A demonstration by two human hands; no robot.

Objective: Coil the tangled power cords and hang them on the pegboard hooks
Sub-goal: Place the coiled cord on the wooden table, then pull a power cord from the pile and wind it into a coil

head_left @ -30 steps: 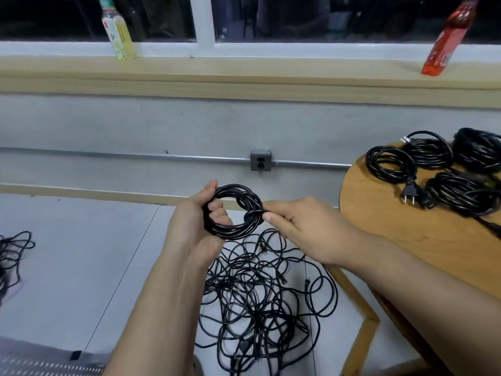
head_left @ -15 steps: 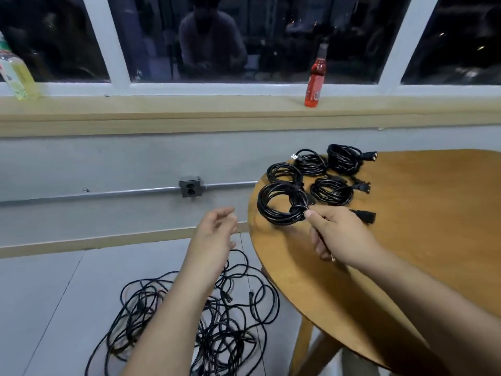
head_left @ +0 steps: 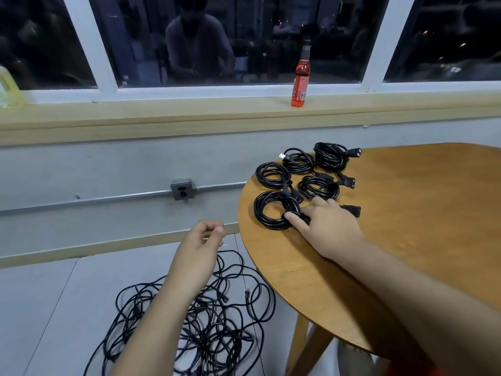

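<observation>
A freshly coiled black cord lies flat near the left edge of the round wooden table. My right hand rests on the table with straight fingers, and its thumb and forefinger touch the coil's right side. My left hand hovers off the table's edge above the floor, loosely curled and holding nothing. Below it a tangled pile of black cords sprawls on the floor. Several more coiled cords lie on the table behind the new coil. No pegboard is in view.
A red bottle stands on the window sill, and a yellow bottle is at the far left. A wall outlet sits on a metal conduit. The table's wooden legs stand right of the pile.
My left hand let go of the coil and dropped away. My right hand carried the coil right onto the table, laid it down, and its fingers have straightened.
</observation>
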